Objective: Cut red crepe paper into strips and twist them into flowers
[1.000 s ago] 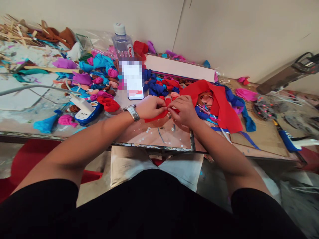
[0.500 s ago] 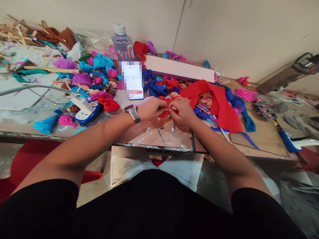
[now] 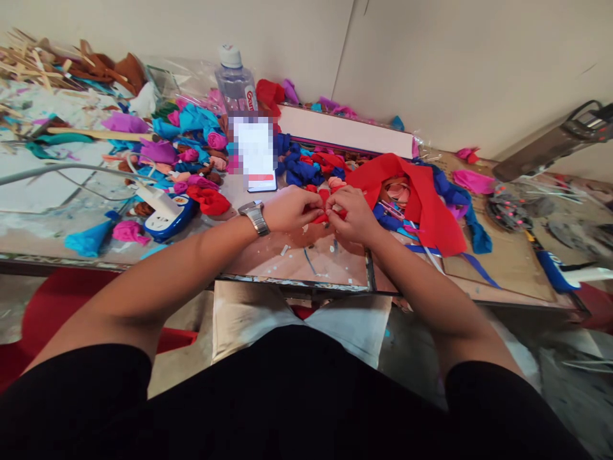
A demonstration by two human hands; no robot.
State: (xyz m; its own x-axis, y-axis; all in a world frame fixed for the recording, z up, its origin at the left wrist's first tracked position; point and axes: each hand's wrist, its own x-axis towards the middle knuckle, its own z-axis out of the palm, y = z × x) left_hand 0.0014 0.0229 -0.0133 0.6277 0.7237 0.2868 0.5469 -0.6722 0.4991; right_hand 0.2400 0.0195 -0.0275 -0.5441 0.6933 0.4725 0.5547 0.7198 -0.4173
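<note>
My left hand (image 3: 295, 209), with a metal watch (image 3: 255, 217) at the wrist, pinches the left side of a small piece of red crepe-like paper (image 3: 330, 206). Closed on the right side of the same piece is my right hand (image 3: 353, 214), thumb and fingertips together. The two hands almost touch above the table, and the fingers hide much of the red piece. Just right of my right hand lies a long red strip (image 3: 433, 211), bent over a small heap of coloured scraps. Blue crumpled pieces (image 3: 302, 167) lie behind the hands.
A lit phone (image 3: 258, 153) leans before a clear bottle (image 3: 235, 83). To the left are a white plug on a blue power socket (image 3: 167, 217), a grey cable (image 3: 57, 168) and many coloured scraps. A dark cylindrical flask (image 3: 541, 147) and cardboard (image 3: 498, 255) are at right.
Both hands stay in nearly the same place. The fingertips have shifted slightly on the red piece, with a bit more of its fold showing between them.
</note>
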